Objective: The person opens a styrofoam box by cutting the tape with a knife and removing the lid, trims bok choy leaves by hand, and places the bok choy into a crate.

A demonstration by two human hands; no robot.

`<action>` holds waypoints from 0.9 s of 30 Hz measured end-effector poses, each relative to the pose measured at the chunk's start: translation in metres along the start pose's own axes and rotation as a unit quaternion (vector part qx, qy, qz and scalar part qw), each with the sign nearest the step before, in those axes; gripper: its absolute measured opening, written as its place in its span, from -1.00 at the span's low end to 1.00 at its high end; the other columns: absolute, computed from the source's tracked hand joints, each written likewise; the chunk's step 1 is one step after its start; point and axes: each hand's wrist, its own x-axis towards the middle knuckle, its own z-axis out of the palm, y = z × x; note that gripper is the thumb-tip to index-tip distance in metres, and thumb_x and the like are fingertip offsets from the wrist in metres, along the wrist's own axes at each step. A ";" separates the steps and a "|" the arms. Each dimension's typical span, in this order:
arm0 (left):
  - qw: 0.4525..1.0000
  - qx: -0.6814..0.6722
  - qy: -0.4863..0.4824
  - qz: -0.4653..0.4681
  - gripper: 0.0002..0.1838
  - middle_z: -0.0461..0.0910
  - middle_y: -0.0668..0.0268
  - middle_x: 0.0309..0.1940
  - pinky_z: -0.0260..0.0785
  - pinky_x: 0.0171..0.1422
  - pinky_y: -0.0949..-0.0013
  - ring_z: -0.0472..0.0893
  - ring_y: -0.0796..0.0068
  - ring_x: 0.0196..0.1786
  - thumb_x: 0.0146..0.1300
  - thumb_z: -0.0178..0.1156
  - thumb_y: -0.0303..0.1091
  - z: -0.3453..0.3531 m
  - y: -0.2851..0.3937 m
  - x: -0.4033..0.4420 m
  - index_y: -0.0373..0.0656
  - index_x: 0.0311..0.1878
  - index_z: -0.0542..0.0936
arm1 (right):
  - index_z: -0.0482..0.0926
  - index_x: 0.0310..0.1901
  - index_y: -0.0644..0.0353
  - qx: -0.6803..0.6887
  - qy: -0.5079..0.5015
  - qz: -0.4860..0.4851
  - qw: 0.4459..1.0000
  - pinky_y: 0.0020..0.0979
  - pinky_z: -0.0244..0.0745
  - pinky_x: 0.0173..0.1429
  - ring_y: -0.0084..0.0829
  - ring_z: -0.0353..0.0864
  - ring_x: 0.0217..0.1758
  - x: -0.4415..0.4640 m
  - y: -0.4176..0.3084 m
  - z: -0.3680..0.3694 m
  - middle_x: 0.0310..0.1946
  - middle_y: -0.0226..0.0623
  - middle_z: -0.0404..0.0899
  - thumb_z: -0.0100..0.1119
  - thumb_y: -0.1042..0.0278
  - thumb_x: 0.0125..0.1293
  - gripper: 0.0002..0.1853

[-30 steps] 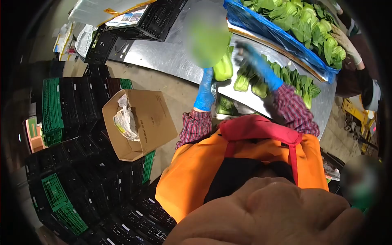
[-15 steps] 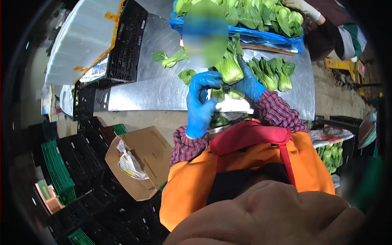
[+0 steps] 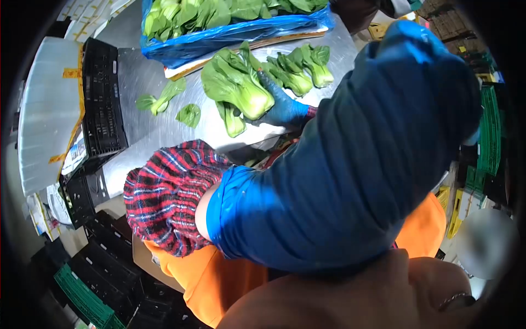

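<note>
My left hand (image 3: 329, 159), in a blue glove, is raised very close to the camera and fills the middle and right of the view. Its fingers are blurred and bunched towards the upper right, so their pose is unclear. Behind it, my right hand (image 3: 280, 104), also gloved in blue, holds a large bok choy (image 3: 235, 85) with its base towards me. Just below that one, a smaller bok choy (image 3: 230, 119) lies on the metal table (image 3: 159, 129). Two more (image 3: 293, 74) (image 3: 318, 64) rest to the right of my right hand.
A blue-lined box (image 3: 192, 46) full of bok choy stands at the table's back. Loose leaves (image 3: 163, 97) lie left. A black crate (image 3: 102, 98) stands beside a translucent sheet stack (image 3: 49, 115). Stacked crates (image 3: 90, 296) are lower left; part of another person (image 3: 359, 12) shows at top.
My left hand has risen from beside the bok choy to right in front of the camera. My right hand still holds the bok choy. The view has shifted, moving the table contents left.
</note>
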 end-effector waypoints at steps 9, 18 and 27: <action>0.820 0.468 -0.172 0.281 -0.09 0.21 0.08 0.34 -0.25 0.54 0.35 -0.01 0.41 0.48 0.02 0.27 0.20 -0.020 -0.065 0.022 -0.08 0.36 0.21 | 0.33 0.22 0.12 0.071 0.095 0.002 0.993 -0.14 0.37 0.17 -0.23 0.48 0.12 0.006 -0.022 -0.003 0.11 -0.16 0.47 0.15 0.04 0.25 -0.43; 0.845 0.474 -0.151 0.197 -0.20 0.27 0.10 0.22 -0.14 0.39 0.35 0.09 0.41 0.35 0.02 0.25 0.11 -0.014 -0.043 0.017 -0.10 0.27 0.27 | 0.28 0.23 0.20 0.438 0.243 0.028 0.865 -0.12 0.25 0.29 -0.17 0.43 0.14 -0.030 0.023 0.012 0.13 -0.15 0.42 0.03 0.05 0.30 -0.44; 0.840 0.478 -0.138 0.219 -0.31 0.33 0.12 0.10 -0.03 0.23 0.35 0.19 0.41 0.21 0.02 0.23 0.01 -0.029 -0.036 0.037 -0.13 0.18 0.33 | 0.34 0.10 0.20 0.173 0.381 -0.073 0.905 -0.18 0.30 0.13 -0.20 0.46 0.00 -0.070 0.045 -0.012 -0.02 -0.17 0.45 0.09 0.13 0.21 -0.52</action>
